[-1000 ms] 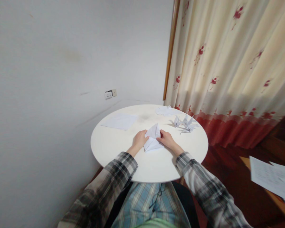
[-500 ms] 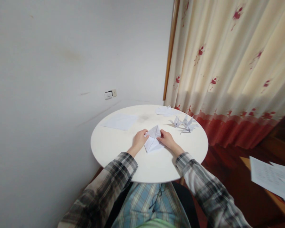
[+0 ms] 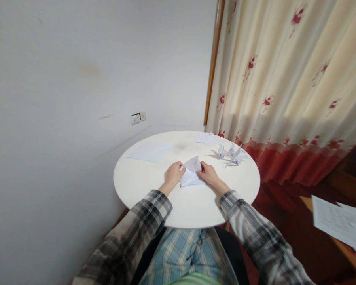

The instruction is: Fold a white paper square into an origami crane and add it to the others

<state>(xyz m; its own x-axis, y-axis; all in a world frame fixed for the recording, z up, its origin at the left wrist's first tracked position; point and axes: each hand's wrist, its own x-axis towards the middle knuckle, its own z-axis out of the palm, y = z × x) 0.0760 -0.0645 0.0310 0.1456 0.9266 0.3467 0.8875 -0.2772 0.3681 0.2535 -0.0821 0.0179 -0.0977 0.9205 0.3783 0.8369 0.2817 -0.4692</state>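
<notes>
"where was the folded paper [image 3: 192,174]?"

"between both hands, near the middle of the round white worktop [image 3: 195,209]. the left hand [image 3: 174,174] had its fingers pinching the left edge, and the right hand [image 3: 209,174] pinched the right."

"and around it?"

"paper cranes [image 3: 236,159] stood to the right; a flat sheet [image 3: 150,152] lay farther left. a pale wall [image 3: 77,91] rose beyond, beside a flowered curtain [image 3: 284,79]."

"any change from half a second before?"

"the paper's near edge had shifted slightly; the hands had barely moved."
</notes>
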